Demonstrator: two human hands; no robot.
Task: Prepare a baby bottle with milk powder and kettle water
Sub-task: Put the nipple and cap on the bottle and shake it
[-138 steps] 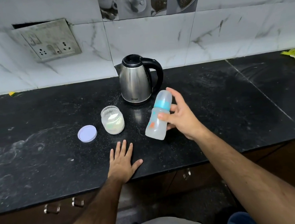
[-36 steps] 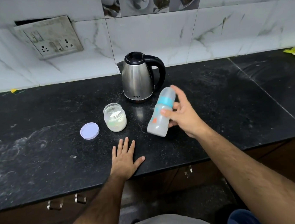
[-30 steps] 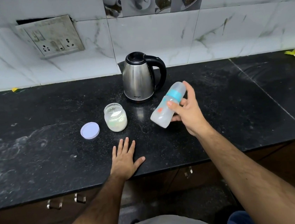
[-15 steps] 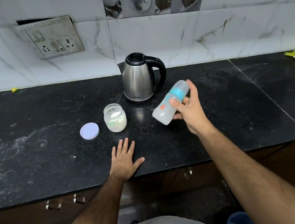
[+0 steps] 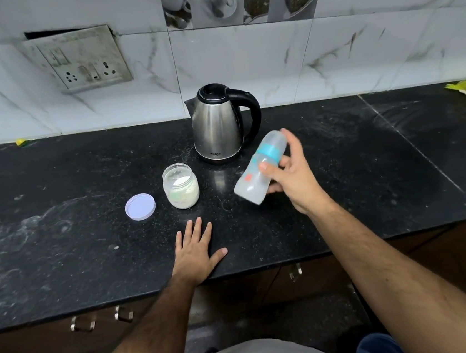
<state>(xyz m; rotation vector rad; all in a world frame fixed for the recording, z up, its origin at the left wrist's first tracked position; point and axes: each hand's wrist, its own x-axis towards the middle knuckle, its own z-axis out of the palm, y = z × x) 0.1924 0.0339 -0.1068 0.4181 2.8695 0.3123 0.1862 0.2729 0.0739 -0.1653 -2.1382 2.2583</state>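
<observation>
Center-right of frame, R hand [image 5: 290,181] is gripping capped bottle [image 5: 260,170] tilted, prob. mixing step; L hand [image 5: 195,253] lying flat on counter [image 5: 57,225]. Next: set upright.

I can read only "MILTON", low on the front of the kettle [image 5: 216,126] before me.

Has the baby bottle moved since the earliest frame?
Yes. The baby bottle in the right hand has tilted, its cap end swinging right, away from the kettle, and it sits farther from the jar.
</observation>
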